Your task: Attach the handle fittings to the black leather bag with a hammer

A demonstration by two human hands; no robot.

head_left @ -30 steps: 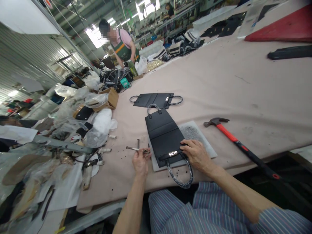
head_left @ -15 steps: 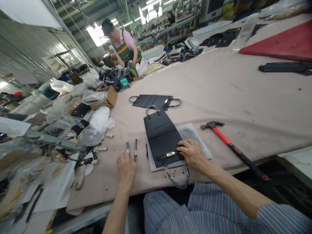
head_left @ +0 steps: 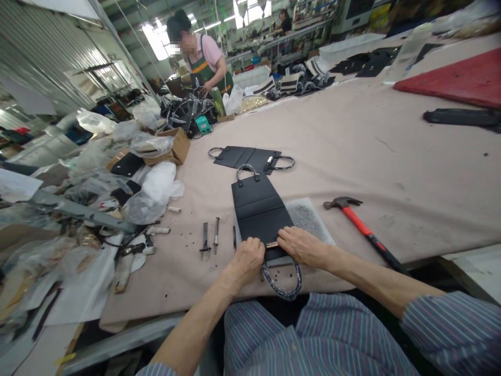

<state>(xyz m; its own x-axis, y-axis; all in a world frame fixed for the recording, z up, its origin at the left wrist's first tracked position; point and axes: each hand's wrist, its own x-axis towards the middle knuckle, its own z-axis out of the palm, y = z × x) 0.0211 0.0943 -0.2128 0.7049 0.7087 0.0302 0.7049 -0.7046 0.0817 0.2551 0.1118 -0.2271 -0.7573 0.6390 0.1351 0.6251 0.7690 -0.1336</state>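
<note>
A flat black handbag panel (head_left: 260, 206) lies before me, with a wrapped handle (head_left: 282, 297) at its near end and another at its far end. My left hand (head_left: 248, 257) is closed on the panel's near left edge, fingers curled by the metal clasp (head_left: 272, 244). From the right, my right hand (head_left: 299, 245) grips the opposite edge, its fingertips close to the clasp. Part of the strip under the clasp is hidden by my fingers. Beneath the panel is a pale slab (head_left: 311, 219).
Left of the panel lie a forked punch (head_left: 205, 240), a metal rod tool (head_left: 216, 235) and a thin dark tool (head_left: 234, 238). A claw hammer (head_left: 362, 227) rests at right. A second panel (head_left: 246, 158) lies beyond. Plastic-wrapped clutter (head_left: 151, 193) fills the left; a co-worker (head_left: 211, 57) stands behind.
My left hand has moved right from the forked punch, which now lies on the table, to the panel's near left edge. My right hand has shifted slightly left along the panel.
</note>
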